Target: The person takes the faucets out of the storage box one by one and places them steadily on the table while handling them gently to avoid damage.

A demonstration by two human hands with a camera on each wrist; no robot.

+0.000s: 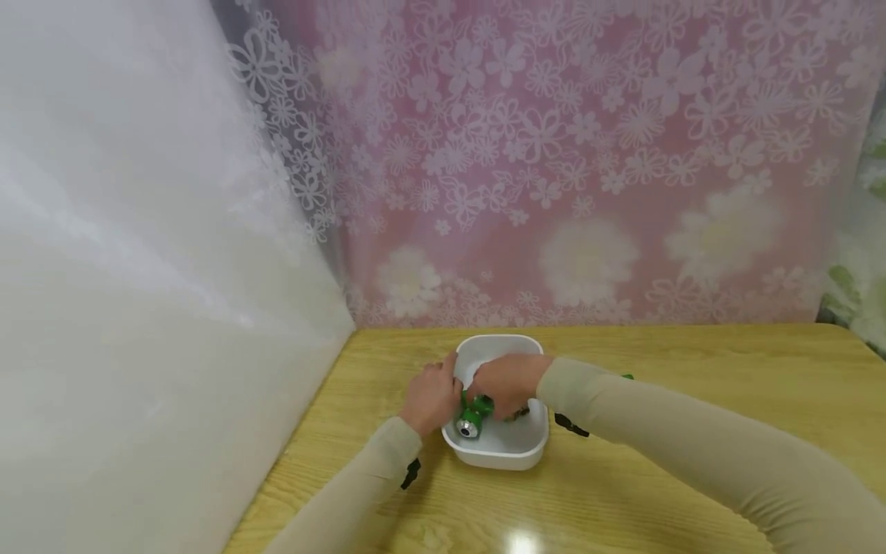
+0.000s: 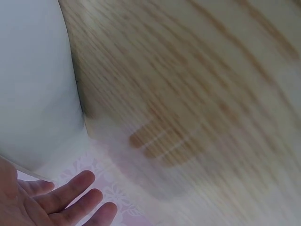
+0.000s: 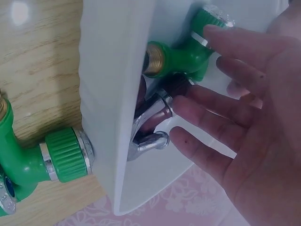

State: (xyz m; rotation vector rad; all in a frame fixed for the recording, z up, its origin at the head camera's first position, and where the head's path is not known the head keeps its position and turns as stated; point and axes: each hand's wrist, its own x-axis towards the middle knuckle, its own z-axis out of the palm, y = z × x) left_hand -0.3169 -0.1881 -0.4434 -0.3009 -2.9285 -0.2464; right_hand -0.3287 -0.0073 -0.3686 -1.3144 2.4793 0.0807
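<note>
Got green angle valve point(image 3: 181, 62) and chrome faucet point(image 3: 154, 140) in white tub point(image 1: 498, 460) on wood-grain desk point(image 1: 754, 373).
See the valve along tub's left side in head view, chrome end facing near, between both hands. Got left grip point(image 1: 431, 395) at left rim, fingers loose and spread apart. Got right grip point(image 1: 508, 385) down inside tub beside valve and faucet, fingers extended and apart. Can't confirm fingertip contact. See second green valve point(image 3: 66, 154) on desk outside tub wall, brass thread showing. Note pink floral backdrop point(image 1: 519, 154) behind.
</note>
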